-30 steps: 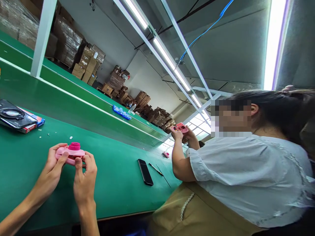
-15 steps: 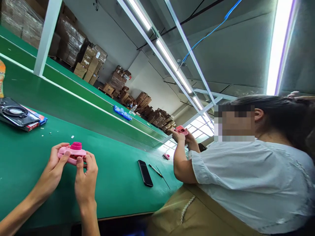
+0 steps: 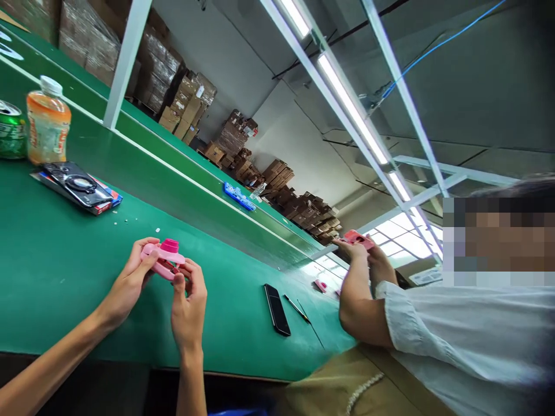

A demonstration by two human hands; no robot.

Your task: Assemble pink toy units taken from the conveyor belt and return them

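Over the green table, both my hands hold a pink toy camera [image 3: 166,254] with a darker pink lens barrel on top. Its two shell halves are parted on the right side, with dark parts showing in the gap. My left hand [image 3: 132,274] is closed round the camera's left end, thumb along its near side. At the right end, my right hand [image 3: 189,294] grips the casing between thumb and bent fingers. Exactly where the right fingertips press is partly hidden.
A black phone [image 3: 277,310] and a thin screwdriver [image 3: 297,308] lie to the right. Left are a phone on a box [image 3: 80,185], an orange bottle [image 3: 48,124] and a green can [image 3: 11,130]. A co-worker [image 3: 459,329] at right holds a pink casing [image 3: 358,238].
My view has swung left, bringing the bottle and can into sight. The gap between the camera's shell halves has widened at the right end. Both hands still hold it.
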